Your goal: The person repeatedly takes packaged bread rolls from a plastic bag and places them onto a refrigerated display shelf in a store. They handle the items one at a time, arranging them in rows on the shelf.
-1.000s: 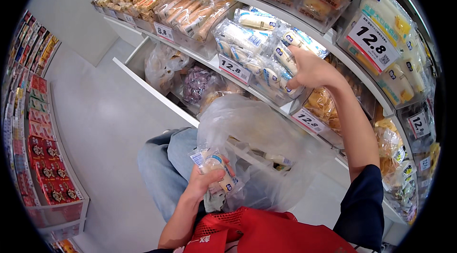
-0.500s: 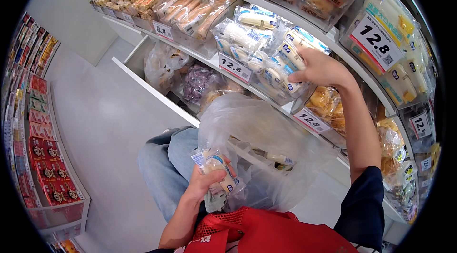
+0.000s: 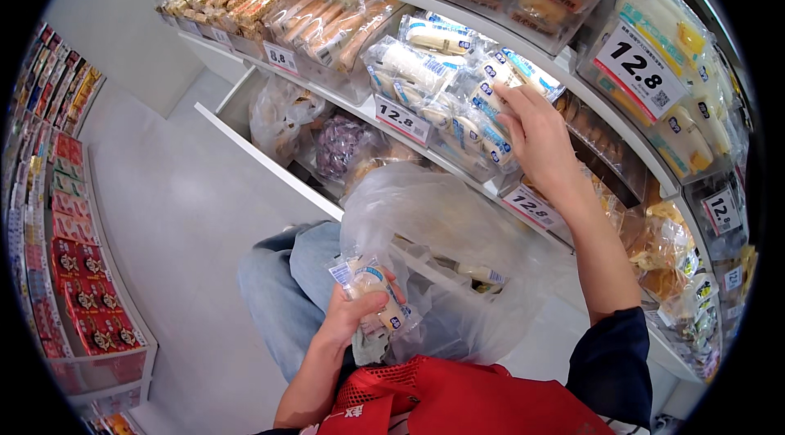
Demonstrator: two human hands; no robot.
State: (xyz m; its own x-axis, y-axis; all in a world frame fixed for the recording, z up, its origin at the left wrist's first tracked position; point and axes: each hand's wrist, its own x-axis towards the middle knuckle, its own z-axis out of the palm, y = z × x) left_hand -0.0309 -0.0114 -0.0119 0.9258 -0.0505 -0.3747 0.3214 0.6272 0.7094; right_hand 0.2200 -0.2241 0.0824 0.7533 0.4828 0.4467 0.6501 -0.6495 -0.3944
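My left hand (image 3: 353, 312) is closed around small wrapped bread rolls (image 3: 374, 288) in clear packaging with blue print, held low over my lap. A large translucent plastic bag (image 3: 482, 296) spreads just beside it. On the shelf ahead, my right hand (image 3: 536, 128) rests at the right side of a clear bin of similar wrapped bread rolls (image 3: 417, 63). Its fingertips touch the packets from above, with thumb and fingers apart. No packet is lifted in it.
Below the shelf, a pulled-out white drawer (image 3: 262, 161) holds bagged goods, including a purple one (image 3: 339, 145). Long wrapped breads (image 3: 331, 18) fill the bin to the left. A higher shelf edge (image 3: 507, 18) curves above my right hand. Another stocked rack (image 3: 90, 296) stands at left.
My right hand has shifted slightly, its fingers now straighter over the packets and its forearm turned more upright. A packet under it has settled among the others. My left hand has stayed put.
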